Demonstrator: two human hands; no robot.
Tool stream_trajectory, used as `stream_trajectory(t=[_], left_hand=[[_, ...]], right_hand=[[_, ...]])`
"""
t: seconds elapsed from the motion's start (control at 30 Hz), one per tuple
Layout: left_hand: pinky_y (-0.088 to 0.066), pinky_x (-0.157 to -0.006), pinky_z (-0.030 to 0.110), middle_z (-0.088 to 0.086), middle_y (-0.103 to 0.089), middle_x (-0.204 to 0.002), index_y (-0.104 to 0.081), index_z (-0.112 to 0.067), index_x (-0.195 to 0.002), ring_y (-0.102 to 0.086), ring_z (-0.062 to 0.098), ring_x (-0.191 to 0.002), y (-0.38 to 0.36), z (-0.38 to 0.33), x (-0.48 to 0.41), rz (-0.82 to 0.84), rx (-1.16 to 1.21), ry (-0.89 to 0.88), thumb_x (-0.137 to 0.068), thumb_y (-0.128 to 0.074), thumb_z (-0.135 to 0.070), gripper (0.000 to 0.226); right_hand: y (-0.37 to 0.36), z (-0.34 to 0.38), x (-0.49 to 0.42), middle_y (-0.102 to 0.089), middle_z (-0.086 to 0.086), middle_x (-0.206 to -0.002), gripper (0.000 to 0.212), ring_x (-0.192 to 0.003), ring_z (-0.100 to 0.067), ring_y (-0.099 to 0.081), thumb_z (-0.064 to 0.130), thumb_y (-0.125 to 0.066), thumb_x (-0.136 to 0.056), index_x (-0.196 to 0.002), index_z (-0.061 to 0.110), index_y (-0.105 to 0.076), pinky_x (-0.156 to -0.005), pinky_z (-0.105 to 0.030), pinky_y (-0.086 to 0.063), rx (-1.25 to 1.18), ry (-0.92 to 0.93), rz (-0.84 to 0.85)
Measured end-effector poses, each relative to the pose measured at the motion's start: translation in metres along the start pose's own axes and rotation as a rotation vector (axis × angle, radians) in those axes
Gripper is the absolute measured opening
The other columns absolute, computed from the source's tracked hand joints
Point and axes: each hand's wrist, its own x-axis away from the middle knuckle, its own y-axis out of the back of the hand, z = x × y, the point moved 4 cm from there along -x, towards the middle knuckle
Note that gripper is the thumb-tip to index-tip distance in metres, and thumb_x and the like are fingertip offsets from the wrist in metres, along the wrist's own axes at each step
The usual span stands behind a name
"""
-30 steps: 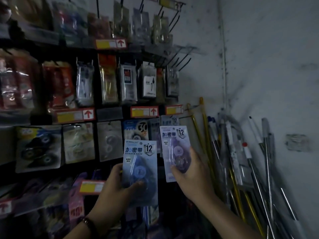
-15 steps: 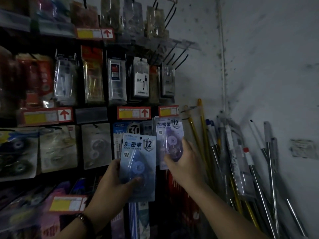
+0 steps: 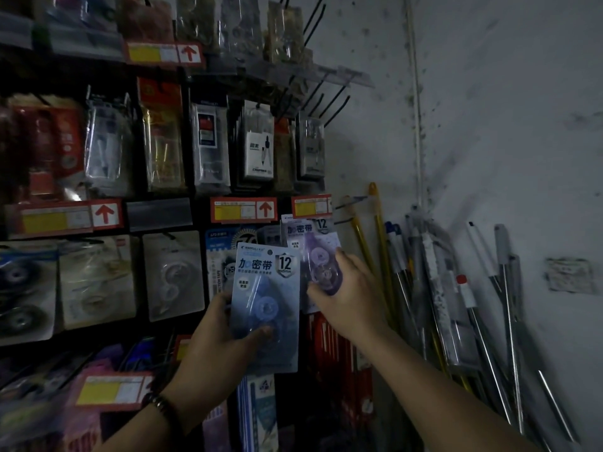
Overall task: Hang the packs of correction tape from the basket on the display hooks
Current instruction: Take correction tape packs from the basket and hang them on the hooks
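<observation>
My left hand (image 3: 218, 340) grips a blue pack of correction tape (image 3: 266, 288) by its lower part, thumb across the front, and holds it upright in front of the rack. My right hand (image 3: 346, 298) holds a purple pack of correction tape (image 3: 311, 252) up against the display at the rack's right end, just under a price label (image 3: 311, 206). Whether its hole is on a hook I cannot tell. Bare black hooks (image 3: 329, 102) stick out above at the right. The basket is out of sight.
The rack holds hanging stationery packs, such as a compass pack (image 3: 259, 148) and tape rolls (image 3: 98, 282). Red and yellow price labels (image 3: 243, 208) line the rails. A bundle of poles and long sticks (image 3: 456, 305) leans in the corner against the stained wall at the right.
My right hand has carried the purple pack up and back to the rack's right end. The left hand with the blue pack has stayed nearly in place. The view has shifted.
</observation>
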Motion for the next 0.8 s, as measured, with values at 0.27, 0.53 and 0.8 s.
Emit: stream_trajectory(t=[0.27,0.53,0.8], left_hand=[[-0.066,-0.074,0.037,-0.001,-0.075,-0.115,-0.056,-0.028,-0.122,-0.079,0.018,-0.096,-0.006,-0.006,0.0,-0.004,0.004,0.004,-0.09,-0.079,-0.005,0.046],[-0.065,-0.088,0.041,-0.01,-0.068,-0.134,-0.037,-0.051,-0.14,-0.074,0.013,-0.114,-0.027,-0.013,-0.006,0.074,0.024,-0.122,-0.091,-0.078,-0.006,0.078],[-0.056,-0.108,0.041,-0.019,-0.048,-0.157,-0.025,-0.051,-0.159,-0.055,0.011,-0.139,-0.067,-0.007,-0.024,0.027,-0.099,-0.237,-0.09,-0.083,-0.02,0.095]], right_hand=[[-0.008,-0.008,-0.002,-0.056,0.007,-0.132,0.066,-0.118,-0.014,-0.06,0.054,-0.072,-0.08,-0.139,0.032,-0.053,-0.09,-0.034,-0.059,-0.036,-0.025,0.152],[0.012,0.008,0.028,-0.066,0.012,-0.127,0.052,-0.113,-0.007,-0.067,0.05,-0.061,-0.098,-0.148,0.041,-0.049,-0.095,-0.044,-0.061,-0.39,-0.059,0.095],[0.01,-0.007,0.031,-0.077,0.002,-0.112,0.056,-0.102,-0.016,-0.076,0.021,-0.069,-0.1,-0.15,0.04,-0.051,-0.091,-0.05,-0.063,-0.593,-0.111,0.153]])
